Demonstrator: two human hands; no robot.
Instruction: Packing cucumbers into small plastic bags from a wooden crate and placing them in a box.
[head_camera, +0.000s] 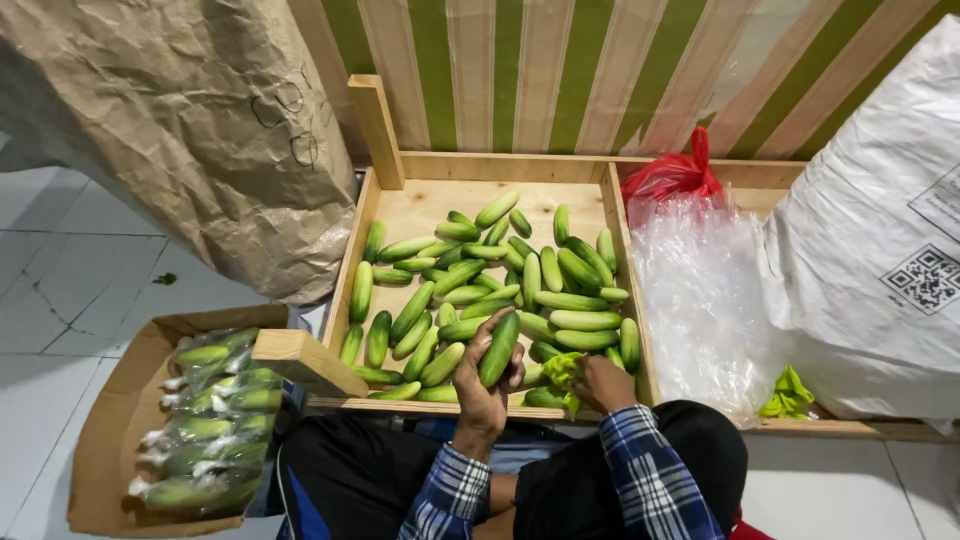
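The left hand (485, 385) has its fingers closed around one cucumber (499, 349), lifted at six o'clock of the wooden tray (380, 130). The right hand (598, 383) pinches crumpled green ties (562, 372). A firm mid-length grip seems best. Bagged cucumbers (210, 420) fill a cardboard box (115, 400) at eight o'clock; clear plastic bags (700, 290) and a red bag (672, 178) lie at three o'clock, beside a white sack (860, 250) bearing a black square code label (926, 279).

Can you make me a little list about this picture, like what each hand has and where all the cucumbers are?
Left hand: holds one green cucumber over the tray.
Right hand: closed on a bunch of yellow-green strips.
Wooden tray: many loose cucumbers inside.
Cardboard box: bagged cucumbers, at the left.
Clear plastic bags: piled right of the tray.
Red bag: behind the clear bags.
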